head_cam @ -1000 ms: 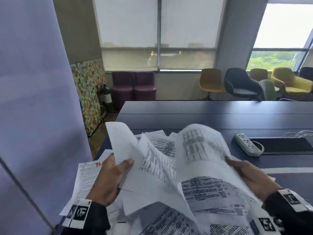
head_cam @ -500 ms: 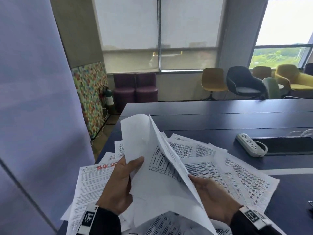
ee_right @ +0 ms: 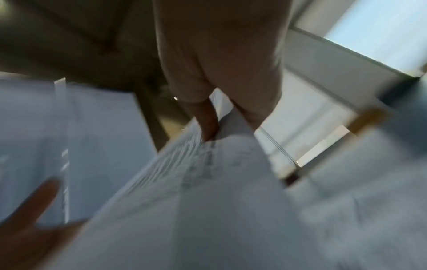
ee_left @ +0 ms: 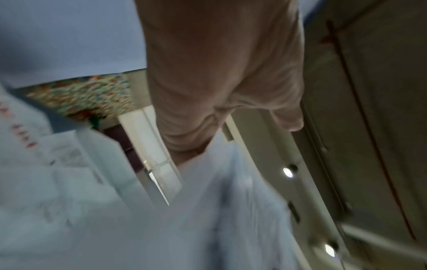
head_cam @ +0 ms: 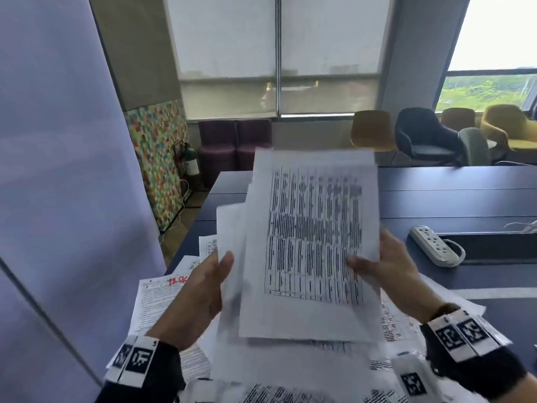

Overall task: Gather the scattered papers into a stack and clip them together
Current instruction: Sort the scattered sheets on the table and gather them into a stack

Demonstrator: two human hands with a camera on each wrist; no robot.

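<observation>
You've got a sheaf of papers [head_cam: 312, 242] lifted upright over the dark table [head_cam: 453, 196], your left hand [head_cam: 200, 289] pinching its left edge, thumb in front, and your right hand [head_cam: 386, 266] gripping the right edge. More loose sheets [head_cam: 157, 303] lie scattered on the table beneath, and a white power strip [head_cam: 436, 250] sits off to the right.

I see bare dark tabletop [head_cam: 436, 196] beyond the raised sheets [head_cam: 312, 242]: open room to reach fwd & right. White power strip [head_cam: 436, 249] lies on the right, near a dark recess. Loose papers [head_cam: 162, 301] cover the near-left edge; lilac partition [head_cam: 58, 170] walls off the left.
</observation>
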